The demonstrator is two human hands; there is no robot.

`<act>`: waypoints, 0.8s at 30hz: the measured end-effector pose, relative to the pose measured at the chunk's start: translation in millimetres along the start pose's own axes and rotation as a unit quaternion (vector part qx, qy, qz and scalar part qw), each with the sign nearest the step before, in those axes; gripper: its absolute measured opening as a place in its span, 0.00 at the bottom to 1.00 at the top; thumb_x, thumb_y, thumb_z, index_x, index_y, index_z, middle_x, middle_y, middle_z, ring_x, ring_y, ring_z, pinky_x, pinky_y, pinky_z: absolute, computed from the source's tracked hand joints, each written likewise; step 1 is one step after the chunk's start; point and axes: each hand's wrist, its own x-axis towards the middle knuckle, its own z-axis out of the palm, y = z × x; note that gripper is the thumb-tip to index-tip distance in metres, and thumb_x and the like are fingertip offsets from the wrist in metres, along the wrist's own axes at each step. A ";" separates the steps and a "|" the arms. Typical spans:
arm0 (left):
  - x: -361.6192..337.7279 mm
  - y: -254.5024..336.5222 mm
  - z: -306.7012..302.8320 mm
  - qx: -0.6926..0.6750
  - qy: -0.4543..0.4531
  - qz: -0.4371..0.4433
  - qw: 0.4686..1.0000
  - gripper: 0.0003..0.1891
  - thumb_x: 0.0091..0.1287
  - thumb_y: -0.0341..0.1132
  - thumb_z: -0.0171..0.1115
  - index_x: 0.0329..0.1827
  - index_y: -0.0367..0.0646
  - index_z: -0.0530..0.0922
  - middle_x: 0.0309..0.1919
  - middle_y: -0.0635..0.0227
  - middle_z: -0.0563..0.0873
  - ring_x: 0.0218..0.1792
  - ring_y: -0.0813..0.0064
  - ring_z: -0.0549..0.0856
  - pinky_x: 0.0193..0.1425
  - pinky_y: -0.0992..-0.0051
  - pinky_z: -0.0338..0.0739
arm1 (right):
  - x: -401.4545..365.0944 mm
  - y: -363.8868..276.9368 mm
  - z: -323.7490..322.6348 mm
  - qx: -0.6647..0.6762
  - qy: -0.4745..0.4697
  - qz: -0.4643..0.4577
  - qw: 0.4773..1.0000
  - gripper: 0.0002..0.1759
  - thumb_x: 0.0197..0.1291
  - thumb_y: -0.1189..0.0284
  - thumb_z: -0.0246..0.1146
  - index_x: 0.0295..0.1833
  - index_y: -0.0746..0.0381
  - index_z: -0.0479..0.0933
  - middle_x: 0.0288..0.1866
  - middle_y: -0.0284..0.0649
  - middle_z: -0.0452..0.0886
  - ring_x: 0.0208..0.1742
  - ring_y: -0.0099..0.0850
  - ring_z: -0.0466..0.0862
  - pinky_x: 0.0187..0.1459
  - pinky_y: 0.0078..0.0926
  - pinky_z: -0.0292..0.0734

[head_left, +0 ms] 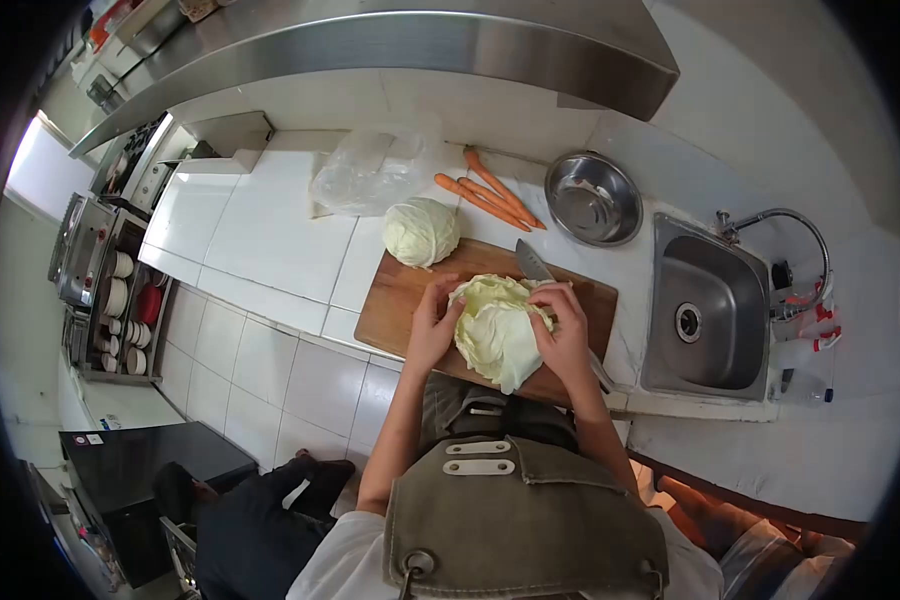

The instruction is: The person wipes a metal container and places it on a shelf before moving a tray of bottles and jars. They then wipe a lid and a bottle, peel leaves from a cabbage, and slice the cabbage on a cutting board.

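Over the wooden cutting board (382,318), a pale green cabbage leaf (500,345) curves like a bowl between my two hands. My left hand (437,318) is closed on its left edge, fingers bent around the rim. My right hand (562,325) pinches the upper right edge between thumb and fingers. A knife blade (534,262) lies on the board just beyond my right hand, partly hidden by it. At the board's far left corner rests a whole cabbage (421,232), round and pale.
Several carrots (490,192) and a clear plastic bag (375,175) lie behind the board. A metal bowl (594,198) stands beside the sink (710,310) on the right. A steel shelf (390,45) overhangs the counter. Another person (255,530) in dark clothes is at lower left.
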 end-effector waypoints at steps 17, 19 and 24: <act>9.1 88.9 -33.2 0.318 0.067 0.014 0.946 0.11 0.66 0.24 0.51 0.49 0.37 0.77 0.39 0.59 0.86 0.35 0.75 0.84 0.37 0.76 0.78 | -14.0 -11.4 -61.4 0.188 0.213 0.178 0.942 0.12 0.61 0.76 0.59 0.51 0.64 0.72 0.47 0.36 0.76 0.48 0.24 0.75 0.53 0.21 0.69; 11.6 96.6 -57.3 0.302 0.054 0.023 0.952 0.10 0.67 0.24 0.50 0.47 0.38 0.78 0.38 0.59 0.86 0.34 0.76 0.83 0.36 0.75 0.77 | -24.3 2.0 -74.2 0.216 0.273 0.214 0.913 0.12 0.62 0.74 0.59 0.51 0.64 0.73 0.48 0.37 0.76 0.47 0.24 0.76 0.52 0.21 0.70; 22.9 85.5 -107.3 0.297 0.033 0.026 0.954 0.09 0.66 0.22 0.50 0.44 0.37 0.79 0.40 0.65 0.82 0.40 0.76 0.80 0.45 0.78 0.74 | -41.9 12.0 -83.7 0.265 0.331 0.237 0.874 0.13 0.64 0.73 0.58 0.53 0.63 0.71 0.49 0.37 0.76 0.47 0.26 0.77 0.51 0.23 0.73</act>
